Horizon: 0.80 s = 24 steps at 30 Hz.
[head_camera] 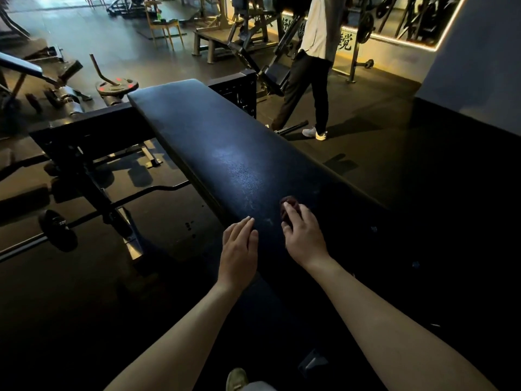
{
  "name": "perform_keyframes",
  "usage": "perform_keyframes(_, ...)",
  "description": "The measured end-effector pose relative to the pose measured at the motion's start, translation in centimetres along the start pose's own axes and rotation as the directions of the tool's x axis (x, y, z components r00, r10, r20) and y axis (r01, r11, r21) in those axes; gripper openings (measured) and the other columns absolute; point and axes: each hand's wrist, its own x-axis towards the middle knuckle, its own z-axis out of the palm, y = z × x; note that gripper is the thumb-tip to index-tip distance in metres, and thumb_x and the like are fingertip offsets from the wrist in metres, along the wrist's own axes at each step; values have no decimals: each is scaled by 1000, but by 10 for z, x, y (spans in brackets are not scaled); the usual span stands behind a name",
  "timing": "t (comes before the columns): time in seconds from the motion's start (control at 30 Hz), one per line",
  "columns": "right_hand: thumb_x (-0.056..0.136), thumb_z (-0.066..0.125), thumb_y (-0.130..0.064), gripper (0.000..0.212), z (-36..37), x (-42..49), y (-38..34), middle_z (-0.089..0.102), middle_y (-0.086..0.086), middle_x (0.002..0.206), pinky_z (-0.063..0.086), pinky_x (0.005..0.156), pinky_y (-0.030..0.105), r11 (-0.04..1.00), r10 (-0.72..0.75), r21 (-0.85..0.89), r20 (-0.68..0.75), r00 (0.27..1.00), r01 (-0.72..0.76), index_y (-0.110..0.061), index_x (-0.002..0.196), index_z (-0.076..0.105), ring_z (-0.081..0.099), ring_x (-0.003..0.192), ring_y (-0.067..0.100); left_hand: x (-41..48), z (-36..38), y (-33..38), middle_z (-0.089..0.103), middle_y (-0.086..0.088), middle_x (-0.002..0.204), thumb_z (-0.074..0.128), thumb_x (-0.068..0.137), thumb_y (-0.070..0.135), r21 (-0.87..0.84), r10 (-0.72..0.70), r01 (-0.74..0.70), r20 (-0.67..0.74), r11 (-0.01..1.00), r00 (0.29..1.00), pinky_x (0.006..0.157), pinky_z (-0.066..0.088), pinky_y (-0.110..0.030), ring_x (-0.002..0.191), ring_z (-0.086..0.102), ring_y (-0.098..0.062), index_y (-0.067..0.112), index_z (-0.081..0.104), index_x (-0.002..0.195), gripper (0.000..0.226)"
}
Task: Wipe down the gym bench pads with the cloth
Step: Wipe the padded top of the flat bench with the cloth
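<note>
head view: just the one camera, looking down along the bench, pretty dim in here
bench pad (pixel 214 142): long black pad running from the near end up and away to the left, with a shiny patch about halfway along
cloth (pixel 293 200): small dark reddish wad, sitting on the pad's near half, toward its right side
right hand (pixel 303 235): on top of the cloth, fingers curled over it with the thumb tucked at the side, so it's got the cloth bunched up and pinned to the pad
left hand (pixel 239 249): just beside the right one, at the pad's left edge, fingers straight and flat on the surface, holding nothing
barbell (pixel 56 230): on the floor left of the pad, small plate on it
weight plate (pixel 117 86): red-spotted, past the pad's far left corner
other person (pixel 313 66): standing beyond the pad's far right side, light top, dark trousers, white shoes
chair (pixel 163 26): wooden, way beyond the pad's far end
</note>
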Motion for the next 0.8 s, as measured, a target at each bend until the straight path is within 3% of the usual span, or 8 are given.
perform_keyframes(0.1,95,59,-16,44,15,1,-18,48,17,142,32,113,34,992,-114,58,3,993,114,-11,138,56,46,131,33,10,-4,-7,56,-3,143,40,101,33,2,8,-8,-4,1000,1000,112,8,-4,134,38,-17,8,59,138,48)
perform_keyframes(0.27,95,53,-23,43,28,0,-32,52,12,138,39,111,40,958,-284,62,84,955,279,-13,136,58,50,127,29,28,-9,-20,56,-2,144,41,104,31,6,14,-14,53,1000,999,110,8,-2,134,38,-17,12,57,139,44)
perform_keyframes(0.33,96,55,-19,41,22,16,-25,51,14,138,38,112,41,969,-246,18,32,969,245,-10,135,59,48,128,32,29,-11,-26,57,-2,143,38,103,36,22,59,-60,62,998,996,113,13,-7,132,41,-19,11,59,138,47)
perform_keyframes(0.43,102,51,-28,51,14,39,-22,28,16,157,19,122,41,1000,-1,-12,-5,1000,1,-8,148,44,23,146,32,31,-12,-34,58,0,142,32,102,43,38,112,-115,67,993,991,117,25,-22,132,44,-20,12,60,137,54)
perform_keyframes(0.5,103,47,-32,54,20,42,-26,18,14,161,14,122,38,998,56,-24,26,998,-56,-11,152,37,16,148,30,34,-15,-35,56,1,143,31,102,44,23,96,-98,65,995,993,117,22,-19,133,41,-18,12,60,139,56)
perform_keyframes(0.57,101,53,-24,46,28,39,-33,32,15,154,25,118,36,1000,-22,-4,1,1000,22,-10,144,49,32,141,31,37,-17,-37,55,0,144,30,100,45,-10,50,-50,38,999,998,114,13,-9,133,39,-17,11,59,138,59)
perform_keyframes(0.63,96,58,-17,38,36,32,-40,47,14,143,36,111,34,992,-121,30,-20,992,122,-8,133,60,48,130,31,39,-20,-41,55,-1,145,27,99,47,-36,19,-18,32,999,999,113,10,-7,134,39,-19,10,59,138,62)
perform_keyframes(0.8,96,57,-18,36,44,23,-55,53,8,138,37,112,30,953,-290,115,75,954,281,-8,130,63,51,128,23,42,-24,-47,55,-1,144,27,99,46,-67,33,-30,44,997,999,110,9,-4,130,37,-13,11,59,138,61)
